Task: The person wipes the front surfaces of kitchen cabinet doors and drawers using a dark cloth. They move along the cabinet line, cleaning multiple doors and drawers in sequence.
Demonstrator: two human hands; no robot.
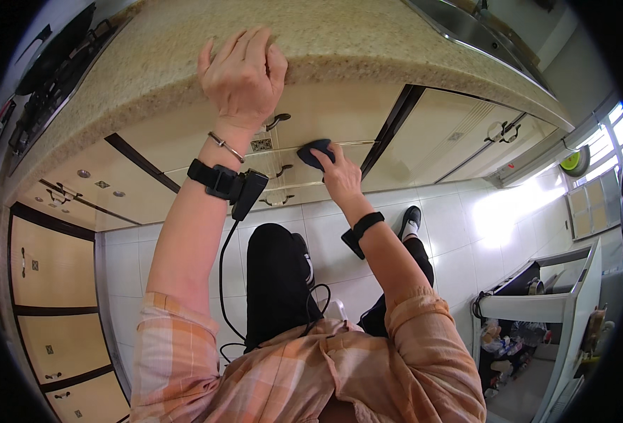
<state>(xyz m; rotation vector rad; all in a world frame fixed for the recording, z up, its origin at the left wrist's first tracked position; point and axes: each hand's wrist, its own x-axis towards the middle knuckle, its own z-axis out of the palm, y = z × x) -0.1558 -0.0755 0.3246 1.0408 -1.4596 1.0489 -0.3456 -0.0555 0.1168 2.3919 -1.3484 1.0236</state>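
My left hand rests palm down over the front edge of a speckled stone countertop, fingers slightly apart and nothing held. Lower and to the right, my right hand pinches a dark blue cloth or pad. The pad lies against the glossy cream drawer fronts, by the seam below the top drawer. Left of the pad are a curved dark drawer handle and a small patterned square. My left forearm hides part of the cabinet front.
A gas stove with a black pan stands at the far left, and a steel sink is set in the counter's right end. A white shelf cart with bagged items is at lower right. Black cables hang by my left arm.
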